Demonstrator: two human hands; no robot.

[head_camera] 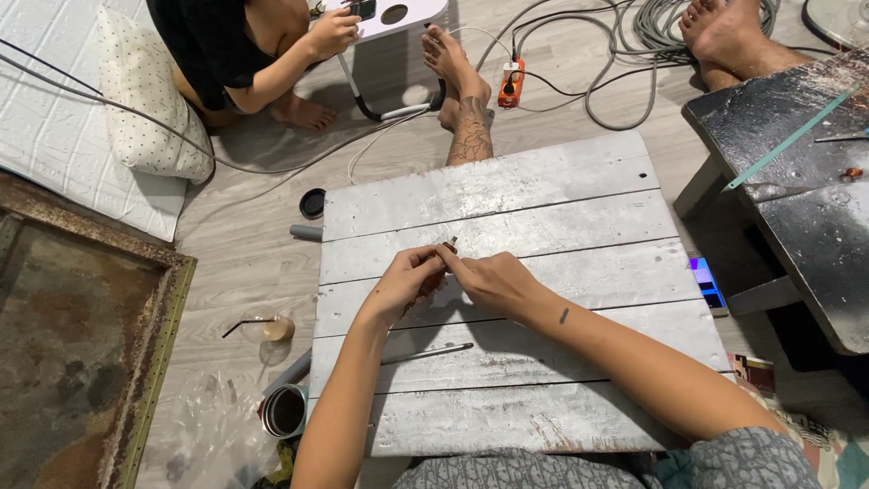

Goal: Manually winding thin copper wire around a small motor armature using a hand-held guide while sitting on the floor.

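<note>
Both my hands meet over the middle of a white-painted plank board (543,195) on my lap. My left hand (405,282) and my right hand (493,279) pinch the same small brown object (448,245); its tip sticks up between my fingertips and the rest is hidden by my fingers. A thin grey rod-like tool (425,354) lies flat on the board just below my left forearm, untouched.
A drink cup with a straw (268,327) and a dark can (284,410) stand on the floor at left. A rusty framed panel (72,344) lies far left. A dark low table (797,181) is at right. Another person sits at the top, with cables and a power strip (511,83) nearby.
</note>
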